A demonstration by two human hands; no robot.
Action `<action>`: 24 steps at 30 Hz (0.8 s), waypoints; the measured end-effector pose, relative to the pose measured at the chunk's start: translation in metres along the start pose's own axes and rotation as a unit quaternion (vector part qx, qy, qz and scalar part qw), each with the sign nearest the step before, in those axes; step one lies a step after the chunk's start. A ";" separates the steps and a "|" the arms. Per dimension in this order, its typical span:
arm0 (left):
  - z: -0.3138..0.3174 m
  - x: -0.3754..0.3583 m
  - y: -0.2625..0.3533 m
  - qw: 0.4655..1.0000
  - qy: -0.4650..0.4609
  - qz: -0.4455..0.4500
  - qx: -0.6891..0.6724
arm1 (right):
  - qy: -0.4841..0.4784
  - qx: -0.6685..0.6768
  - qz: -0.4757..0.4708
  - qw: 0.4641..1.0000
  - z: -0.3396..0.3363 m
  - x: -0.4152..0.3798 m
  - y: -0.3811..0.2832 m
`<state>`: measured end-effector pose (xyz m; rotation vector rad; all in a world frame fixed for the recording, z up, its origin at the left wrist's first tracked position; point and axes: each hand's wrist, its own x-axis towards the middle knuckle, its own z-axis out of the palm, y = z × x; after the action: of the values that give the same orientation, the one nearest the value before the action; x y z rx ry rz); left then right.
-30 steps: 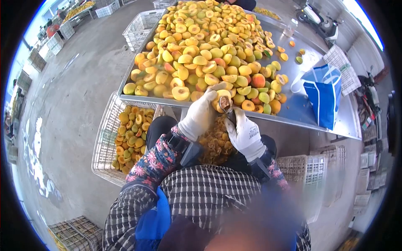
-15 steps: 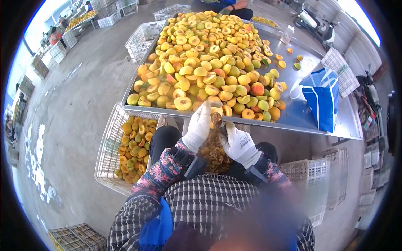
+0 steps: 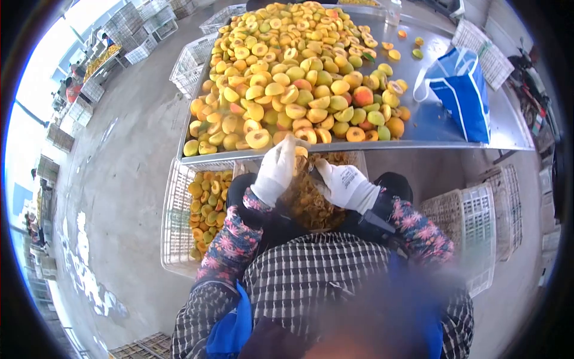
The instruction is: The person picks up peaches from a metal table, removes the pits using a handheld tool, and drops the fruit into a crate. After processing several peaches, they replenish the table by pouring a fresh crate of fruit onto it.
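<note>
I see my left hand (image 3: 275,170) curled around a peach half (image 3: 301,152); my right hand (image 3: 345,185) closes beside it, contents hidden; the peach's axis is unclear.

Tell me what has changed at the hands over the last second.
Both hands came down from the table edge toward the lap. The left hand kept its grip on the peach half; the pit and tool seen a second ago are now hidden between the hands. The right hand stayed closed beside it. The table, its peach pile, blue bag and crate stayed put.
</note>
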<state>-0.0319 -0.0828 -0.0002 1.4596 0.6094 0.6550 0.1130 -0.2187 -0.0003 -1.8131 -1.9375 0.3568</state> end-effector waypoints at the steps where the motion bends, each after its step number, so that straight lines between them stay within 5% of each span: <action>1: -0.004 0.001 0.002 0.999 -0.027 -0.033 0.022 | -0.002 0.023 -0.008 1.000 0.001 -0.001 0.001; 4: -0.012 0.009 -0.005 0.996 -0.043 -0.074 -0.009 | -0.028 0.099 0.061 0.993 -0.002 -0.004 -0.011; 7: 0.025 0.002 -0.002 0.975 0.109 0.153 -0.116 | 0.056 0.230 0.054 0.970 0.004 -0.005 -0.017; 9: 0.037 -0.003 0.000 0.961 0.167 0.182 -0.123 | 0.139 0.299 0.014 0.944 0.019 -0.002 -0.021; 10: 0.043 -0.005 0.000 0.953 0.196 0.196 -0.125 | 0.101 0.304 0.034 0.947 0.020 -0.004 -0.021; 16: 0.021 -0.002 0.008 0.970 0.071 -0.102 -0.207 | -0.033 0.181 0.056 0.981 0.008 -0.018 -0.013; 21: 0.013 0.001 0.004 0.978 0.038 -0.060 -0.195 | 0.034 0.268 0.007 0.963 0.033 -0.014 -0.008; 24: 0.013 -0.004 0.008 0.958 0.061 -0.054 -0.276 | -0.074 0.537 0.157 0.826 0.016 -0.006 -0.020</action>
<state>-0.0254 -0.0942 0.0078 0.8637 0.5400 0.7609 0.0880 -0.2242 -0.0051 -1.2784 -1.0414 1.3960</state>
